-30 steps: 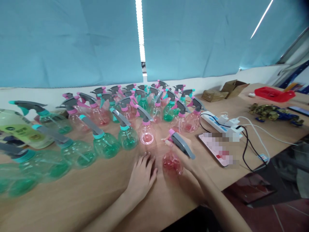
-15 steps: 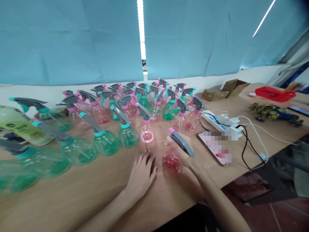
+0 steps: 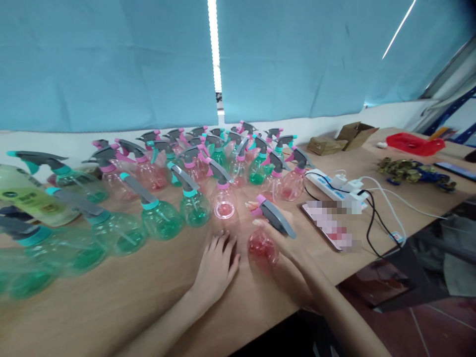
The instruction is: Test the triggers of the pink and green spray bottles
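Bearings are taken from the held bottle, with 12 o'clock pointing away from the person. The right hand (image 3: 281,240) is wrapped around the neck and trigger of a pink spray bottle (image 3: 262,246), fingertips showing on its left side. The bottle is over the near part of the brown tabletop (image 3: 122,292), red-tinted at the body, its grey-and-pink trigger head slanting down towards 4 o'clock. Whether its base touches the surface cannot be determined. The left hand (image 3: 214,263) lies palm down on the tabletop at about 9 o'clock, fingers slightly spread, gripping nothing.

A standing pink sprayer (image 3: 223,197) is near at 11 o'clock, just beyond the left fingertips. Green spray bottles (image 3: 161,223) form a front row from 9 to 10 o'clock; pink and green sprayers are massed behind, between 10 and 12. A smartphone (image 3: 327,225), screen partly pixelated, lies between 2 and 3 o'clock. Beyond it, at 2, is a white power strip (image 3: 323,183) with adapters plugged in.
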`<state>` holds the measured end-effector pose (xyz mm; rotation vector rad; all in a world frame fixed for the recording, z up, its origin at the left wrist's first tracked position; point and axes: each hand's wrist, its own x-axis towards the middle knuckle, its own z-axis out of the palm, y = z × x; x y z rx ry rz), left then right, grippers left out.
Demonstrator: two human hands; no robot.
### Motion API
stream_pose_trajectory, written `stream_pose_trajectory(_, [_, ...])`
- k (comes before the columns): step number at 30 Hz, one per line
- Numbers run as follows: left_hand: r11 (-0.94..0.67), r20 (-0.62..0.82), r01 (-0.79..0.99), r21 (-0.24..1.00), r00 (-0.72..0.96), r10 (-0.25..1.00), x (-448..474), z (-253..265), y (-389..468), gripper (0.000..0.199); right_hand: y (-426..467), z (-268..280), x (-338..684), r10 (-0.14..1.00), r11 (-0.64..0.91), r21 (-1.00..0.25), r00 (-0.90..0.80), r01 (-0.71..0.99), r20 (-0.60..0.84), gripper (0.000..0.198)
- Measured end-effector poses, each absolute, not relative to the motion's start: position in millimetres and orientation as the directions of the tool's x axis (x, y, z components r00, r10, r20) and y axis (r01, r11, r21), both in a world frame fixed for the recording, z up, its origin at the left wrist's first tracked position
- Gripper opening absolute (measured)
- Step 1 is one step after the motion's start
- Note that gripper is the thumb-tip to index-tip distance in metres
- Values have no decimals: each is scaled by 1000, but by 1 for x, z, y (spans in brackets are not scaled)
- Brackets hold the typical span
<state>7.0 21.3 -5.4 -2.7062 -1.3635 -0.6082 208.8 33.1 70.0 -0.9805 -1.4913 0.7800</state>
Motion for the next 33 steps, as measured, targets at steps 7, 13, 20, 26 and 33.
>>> stream_pose_trajectory(7, [-615,387,778,128,532,753,6,-6,22,33,19,86,216,936,321,-840,-10,438,352,28])
stream_pose_trajectory(13, [-615,407,779,121,526,747,6,-6,24,33,-2,72,228,877,422,-669,-91,612,471,44])
stream_pose_trajectory(20, [-634,439,764,116,533,723,5,-8,26,33,3,59,243,887,313,-605,4,732,463,45])
stream_pose_trajectory(26, [-643,470,761,86,538,699,4,-11,27,32,53,71,232,896,224,-490,19,843,443,31])
stream_pose_trajectory(33, [-642,487,764,67,537,689,1,-14,28,31,104,80,213,915,181,-456,20,871,402,38])
